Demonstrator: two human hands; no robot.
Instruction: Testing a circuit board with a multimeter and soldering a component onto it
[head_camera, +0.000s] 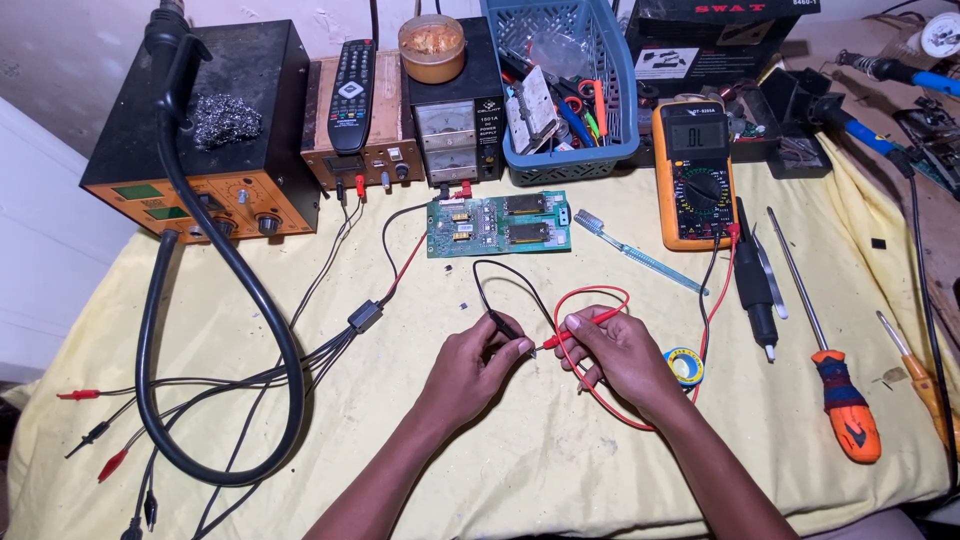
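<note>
My left hand (478, 362) pinches a black test probe (508, 327) low over the yellow cloth. My right hand (620, 355) grips a red test probe (585, 324). The two probe tips point at each other and nearly meet between my hands. Their black and red leads loop back to an orange multimeter (693, 172) at the upper right. A green circuit board (497, 223) lies flat beyond my hands, and two tiny dark parts (463, 305) rest on the cloth between the board and my left hand.
An orange rework station (200, 140) with a thick black hose (225, 300) stands at the left, beside a small power supply (455, 120) and a blue basket (565, 85). A toothbrush (630, 250), a solder roll (684, 365), a soldering iron (755, 275) and screwdrivers (835, 380) lie to the right.
</note>
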